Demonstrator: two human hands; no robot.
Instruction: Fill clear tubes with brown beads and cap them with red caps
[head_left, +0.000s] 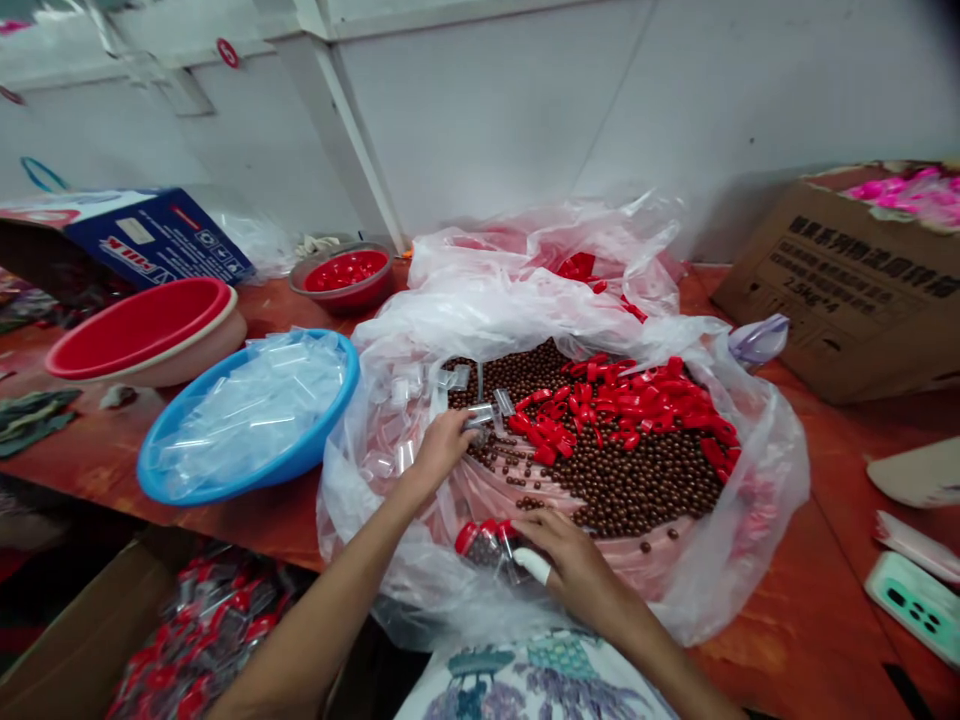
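My left hand (444,447) reaches to the left edge of a heap of brown candy balls (637,490), its fingers closed on a small clear plastic container (481,414). My right hand (566,555), with a white cover on one finger, is closed around several small clear jars (491,550) with red caps, dark inside, at the near rim of the bag. Red plastic caps (637,400) lie spread over the balls. A large clear plastic bag (772,450) surrounds the heap. More clear containers (405,455) lie in its left folds.
Left stand a blue basin (345,370) of clear plastic pieces, stacked red basins (142,325), a bowl of red parts (349,272) and a blue box (157,240). A carton (840,290) and phone (915,605) are at right. Below left, a box holds red-capped jars (202,630).
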